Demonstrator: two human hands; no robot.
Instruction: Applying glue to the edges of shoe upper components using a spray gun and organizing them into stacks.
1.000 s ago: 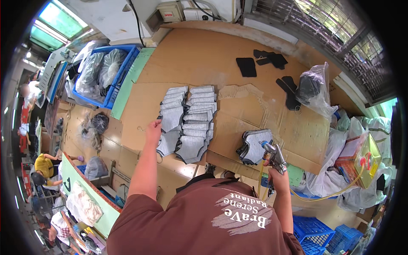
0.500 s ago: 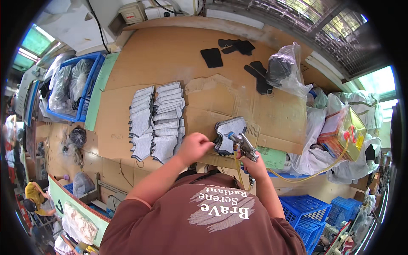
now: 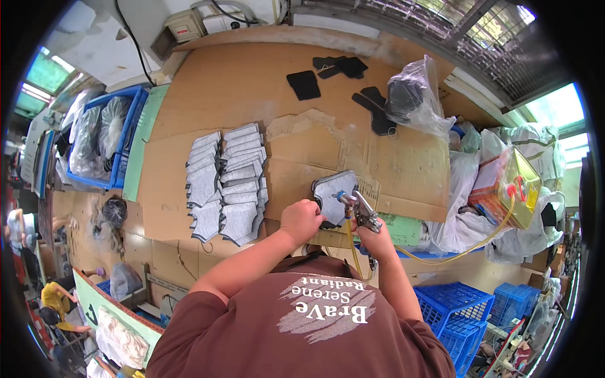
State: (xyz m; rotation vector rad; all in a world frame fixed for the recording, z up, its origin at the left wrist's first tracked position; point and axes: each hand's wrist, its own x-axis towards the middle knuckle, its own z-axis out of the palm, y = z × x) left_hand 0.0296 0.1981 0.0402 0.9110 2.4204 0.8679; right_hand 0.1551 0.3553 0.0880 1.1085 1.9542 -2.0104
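Note:
My right hand [image 3: 377,238] grips a metal spray gun [image 3: 360,208] with a yellow hose [image 3: 441,255] trailing off to the right. Its nozzle points at a small stack of grey flat pieces [image 3: 334,192] on the cardboard-covered table [image 3: 252,88]. My left hand [image 3: 302,220] rests closed on the near edge of that stack. To the left lie two overlapping rows of the same grey pieces [image 3: 228,181], spread out on the cardboard.
Black cut pieces [image 3: 304,84] and a clear bag of dark parts [image 3: 409,101] lie at the back. A yellow can [image 3: 517,189] stands right among white sacks. Blue crates hold bagged goods at left [image 3: 104,135] and stand at lower right [image 3: 457,312]. Other people are below left.
My left hand has come over from the laid-out rows of grey pieces to the small stack by the spray gun. The view has swung left, so the stack now lies near the centre.

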